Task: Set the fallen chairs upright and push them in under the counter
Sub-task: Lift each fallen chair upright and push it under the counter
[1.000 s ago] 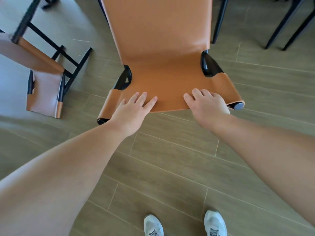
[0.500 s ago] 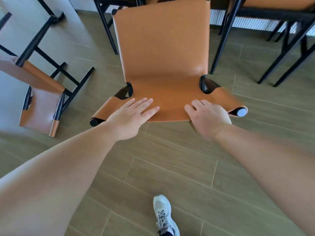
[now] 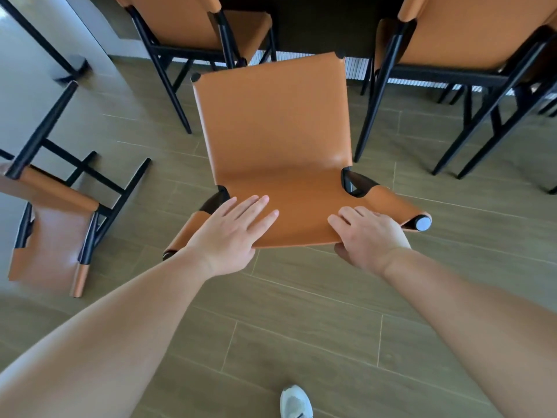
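Left hand (image 3: 230, 233) lies flat, fingers spread, on the chair (image 3: 275, 140) back; right hand (image 3: 369, 236) clamps its top edge (thumb underneath).

Dining area: matching tan chairs (image 3: 271, 122) at dark counter (image 3: 316, 22), wood-look floor (image 3: 301, 312).

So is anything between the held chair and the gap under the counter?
Nothing visible blocks it. The held chair faces an open gap under the dark counter, between the left upright chair and the right upright chair.
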Tool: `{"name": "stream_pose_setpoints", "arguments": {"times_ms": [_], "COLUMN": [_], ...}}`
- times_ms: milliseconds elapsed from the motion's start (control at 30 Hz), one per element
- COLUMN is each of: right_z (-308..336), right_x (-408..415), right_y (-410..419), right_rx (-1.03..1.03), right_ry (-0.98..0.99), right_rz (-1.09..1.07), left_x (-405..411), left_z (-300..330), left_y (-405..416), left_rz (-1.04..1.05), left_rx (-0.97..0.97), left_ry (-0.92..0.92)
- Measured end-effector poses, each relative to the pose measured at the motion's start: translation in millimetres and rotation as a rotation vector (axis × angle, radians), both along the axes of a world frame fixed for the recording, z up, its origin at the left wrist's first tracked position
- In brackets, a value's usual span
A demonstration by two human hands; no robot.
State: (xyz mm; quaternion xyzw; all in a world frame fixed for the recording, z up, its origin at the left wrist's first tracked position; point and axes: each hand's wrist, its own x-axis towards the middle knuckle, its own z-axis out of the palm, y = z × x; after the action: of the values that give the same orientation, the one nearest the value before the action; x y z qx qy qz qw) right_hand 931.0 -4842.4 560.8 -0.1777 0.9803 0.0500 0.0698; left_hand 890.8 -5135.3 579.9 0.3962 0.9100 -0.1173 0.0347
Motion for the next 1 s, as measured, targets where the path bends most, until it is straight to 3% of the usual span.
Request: {"name": "stream_pose_setpoints", "arguments": {"times_ms": [1000], "right_z": [65], "right_x": [-158], "right_y": [3], "right_rx": [-0.050], "right_ry": [-0.023], "right_rz": [0.018], "left_x": [-153], "left_z": [54], "left_y": [4], "left_rz": [0.001], "left_rx": [0.135], "left_ry": [-0.014]}}
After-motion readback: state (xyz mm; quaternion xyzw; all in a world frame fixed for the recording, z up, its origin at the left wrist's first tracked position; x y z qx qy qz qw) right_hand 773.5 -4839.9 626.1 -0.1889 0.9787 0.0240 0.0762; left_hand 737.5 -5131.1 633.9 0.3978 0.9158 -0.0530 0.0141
